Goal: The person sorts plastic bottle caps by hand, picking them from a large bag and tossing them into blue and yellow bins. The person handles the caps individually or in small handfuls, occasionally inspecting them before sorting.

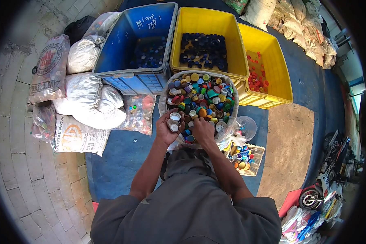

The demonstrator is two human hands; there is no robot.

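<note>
A round basket (163, 99) with a pale lining stands in front of me, heaped with bottle caps (195, 94) of many colours. My left hand (164, 128) is at its near left edge, fingers curled around white bottle caps (175, 116) that face up. On the near side of the heap, my right hand (203, 129) points down with bent fingers among the caps. Its fingertips are partly hidden, and whatever they grip cannot be made out.
Beyond the basket stand a blue crate (134, 73) and two yellow crates (209, 71) (268, 97), each with sorted caps inside. Stuffed sacks (85, 95) pile up at left. A clear plastic tub (247, 128) and a small cap-filled basket (257, 156) sit at right. A motorcycle (317, 195) is far right.
</note>
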